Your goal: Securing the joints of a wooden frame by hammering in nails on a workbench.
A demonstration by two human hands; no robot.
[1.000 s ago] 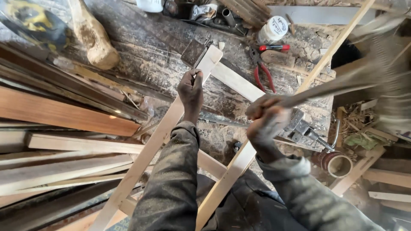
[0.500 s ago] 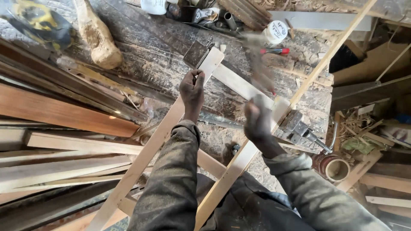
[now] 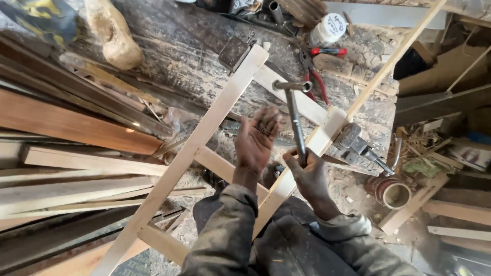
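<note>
2 hands are seen at the frame's centre over a pale wooden frame (image 3: 204,138). A hammer (image 3: 294,110) is grasped near its handle's lower end by the right hand (image 3: 307,176), head up and clear of the wood, where 0.5 s ago it was a blur in mid-swing. The left hand (image 3: 258,138), then pressed on the left rail, is now lifted with palm open and fingers spread, holding nothing. A pause between blows is suggested. Red pliers (image 3: 314,76) and a white jar (image 3: 327,28) lie at upper right on the bench (image 3: 169,46).
</note>
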